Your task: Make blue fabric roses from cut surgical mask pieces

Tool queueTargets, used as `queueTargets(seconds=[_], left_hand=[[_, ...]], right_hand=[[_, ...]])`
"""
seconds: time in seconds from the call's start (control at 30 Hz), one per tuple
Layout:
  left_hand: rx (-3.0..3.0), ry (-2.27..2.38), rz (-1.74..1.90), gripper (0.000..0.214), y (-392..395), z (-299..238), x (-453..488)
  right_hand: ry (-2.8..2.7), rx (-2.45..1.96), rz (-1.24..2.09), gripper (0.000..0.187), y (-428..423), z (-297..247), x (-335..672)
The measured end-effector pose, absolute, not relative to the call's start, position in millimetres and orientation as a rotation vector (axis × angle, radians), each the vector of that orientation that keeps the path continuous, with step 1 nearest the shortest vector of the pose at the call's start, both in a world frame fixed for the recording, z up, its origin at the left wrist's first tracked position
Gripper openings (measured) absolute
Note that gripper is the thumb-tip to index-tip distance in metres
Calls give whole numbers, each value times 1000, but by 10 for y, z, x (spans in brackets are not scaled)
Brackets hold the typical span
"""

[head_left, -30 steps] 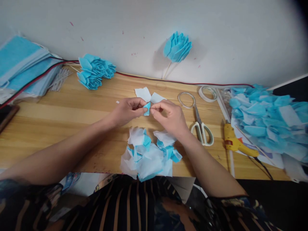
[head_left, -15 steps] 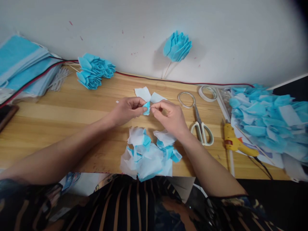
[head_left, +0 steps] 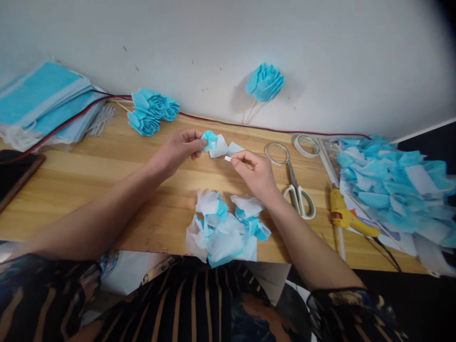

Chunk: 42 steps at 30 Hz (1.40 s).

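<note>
My left hand (head_left: 178, 149) pinches a small folded blue piece (head_left: 209, 139) above the wooden table (head_left: 107, 161). My right hand (head_left: 252, 172) is curled, its thumb and forefinger pinching a small white strip (head_left: 228, 158). Two white paper squares (head_left: 224, 148) lie on the table just behind and between the hands. A heap of crumpled white and blue scraps (head_left: 224, 228) sits at the near edge, below both hands.
Scissors (head_left: 297, 190) and two tape rings (head_left: 276, 152) lie right of my right hand. A yellow glue gun (head_left: 347, 218) lies beside a big pile of blue petals (head_left: 395, 180). Blue paper flowers (head_left: 151, 111) and a flower on a stick (head_left: 264, 83) stand by the wall; stacked blue sheets (head_left: 42, 104) at left.
My hands have come apart. The left hand lifted the blue piece up and to the left; the right hand drew back holding a small white strip. The camera tilted slightly.
</note>
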<state>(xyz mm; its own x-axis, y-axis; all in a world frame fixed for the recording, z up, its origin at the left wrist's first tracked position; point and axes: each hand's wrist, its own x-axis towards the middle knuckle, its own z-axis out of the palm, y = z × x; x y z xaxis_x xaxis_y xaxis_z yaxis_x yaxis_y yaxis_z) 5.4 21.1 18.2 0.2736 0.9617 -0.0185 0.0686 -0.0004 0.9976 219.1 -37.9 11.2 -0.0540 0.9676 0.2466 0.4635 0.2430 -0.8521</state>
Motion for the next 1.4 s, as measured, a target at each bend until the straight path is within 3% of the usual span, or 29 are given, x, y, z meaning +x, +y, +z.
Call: queueTargets(seconds=[0.17,0.33,0.47,0.57,0.87,1.4], left_hand=[[1272,1045,1173,16,375,290,-133],[1221,1052,1235,21,452,320,-203],[1240,989,1228,21,460,264,-180],[1243,991,1208,19,446,243,-166],[1254,1028,1094,14,388,207,-100],[1373,996,885,19,271,87,21]], right_hand=[[-1935,-1328,805,16,-279,111,1924],[-2339,-1293,704,35,-178,204,1622],[-2436,-1270,530,8,-142,182,1509],[-2502,-1233,496,19,-157,171,1477],[-2252,-1325,537,26,-555,427,2025],[-1713,-1741,344,30,-1291,123,3261]])
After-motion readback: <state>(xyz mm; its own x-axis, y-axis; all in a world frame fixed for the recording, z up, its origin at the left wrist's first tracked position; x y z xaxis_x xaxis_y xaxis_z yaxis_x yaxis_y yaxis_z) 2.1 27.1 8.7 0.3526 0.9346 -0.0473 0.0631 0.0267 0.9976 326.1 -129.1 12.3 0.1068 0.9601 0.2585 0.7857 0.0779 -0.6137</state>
